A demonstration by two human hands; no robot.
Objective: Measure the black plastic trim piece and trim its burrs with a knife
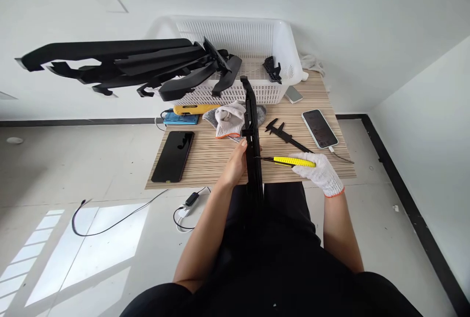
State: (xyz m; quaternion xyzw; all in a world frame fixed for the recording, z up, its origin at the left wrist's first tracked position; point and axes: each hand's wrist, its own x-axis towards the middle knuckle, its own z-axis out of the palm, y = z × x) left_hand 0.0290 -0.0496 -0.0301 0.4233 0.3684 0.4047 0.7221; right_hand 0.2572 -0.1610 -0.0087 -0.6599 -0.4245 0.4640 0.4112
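Holding black strip (251, 111), knife (293, 161) in right hand (321, 172)

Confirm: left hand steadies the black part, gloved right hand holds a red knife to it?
No: the knife is yellow, not red, per head view; left hand steadies the black part, gloved right hand holds the knife to it.

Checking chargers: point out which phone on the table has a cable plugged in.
The phone on the table's right side: a cable runs from its near end. The black phone on the left has none.
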